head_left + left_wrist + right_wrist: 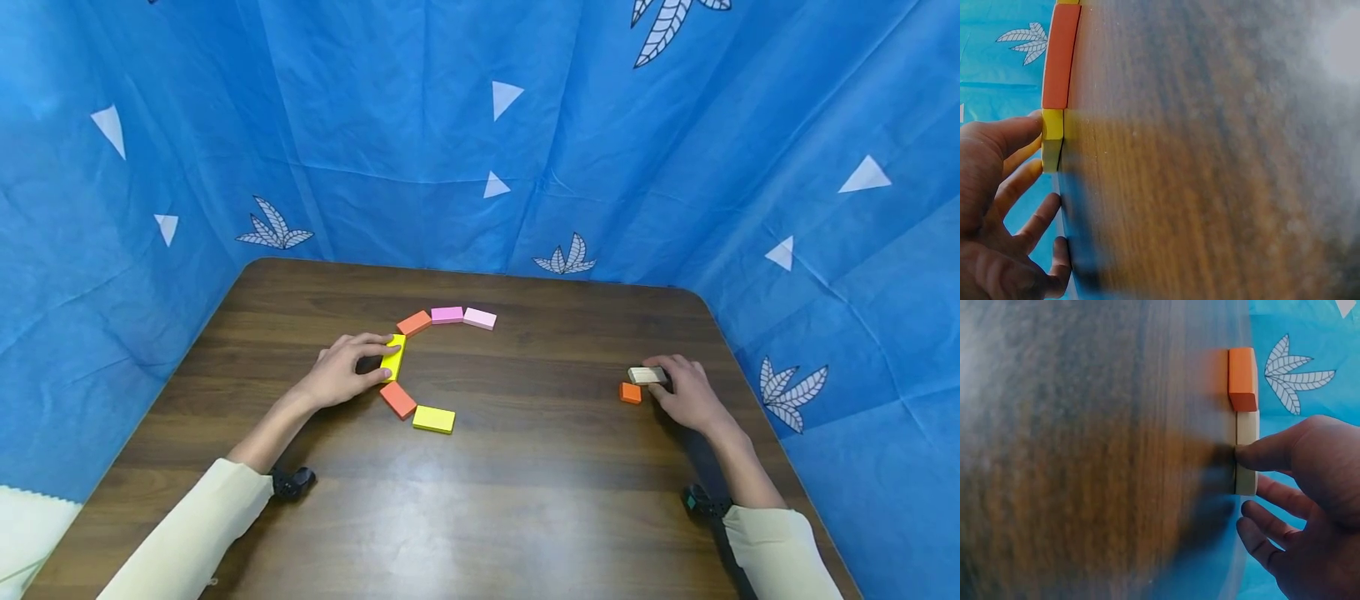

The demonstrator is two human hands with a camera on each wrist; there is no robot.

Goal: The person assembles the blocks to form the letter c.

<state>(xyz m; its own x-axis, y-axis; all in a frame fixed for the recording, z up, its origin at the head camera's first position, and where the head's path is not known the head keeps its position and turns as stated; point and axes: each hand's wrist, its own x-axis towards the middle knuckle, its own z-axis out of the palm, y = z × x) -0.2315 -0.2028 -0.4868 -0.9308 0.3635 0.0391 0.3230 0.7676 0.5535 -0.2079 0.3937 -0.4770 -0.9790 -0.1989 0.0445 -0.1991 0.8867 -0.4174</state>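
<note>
My left hand point(341, 372) pinches a yellow block point(394, 357) between thumb and fingers at the left of an arc of blocks. Up close in the left wrist view, the thumb is at one end of this yellow block point(1052, 139), and the outer fingers are spread. Over on the right, my right hand point(688, 396) pinches a cream block point(641, 376) lying on the table. Its thumb presses the near side of the cream block point(1247, 481) in the right wrist view. Just in front of it lies a small orange block point(630, 393).
Beyond the held yellow block, an orange-red block point(414, 323), a pink block point(447, 315) and a pale pink block point(480, 318) continue the arc. A red-orange block point(398, 400) and another yellow block point(433, 419) curve nearer. Blue curtain point(420, 125) surrounds the brown wooden table point(525, 467).
</note>
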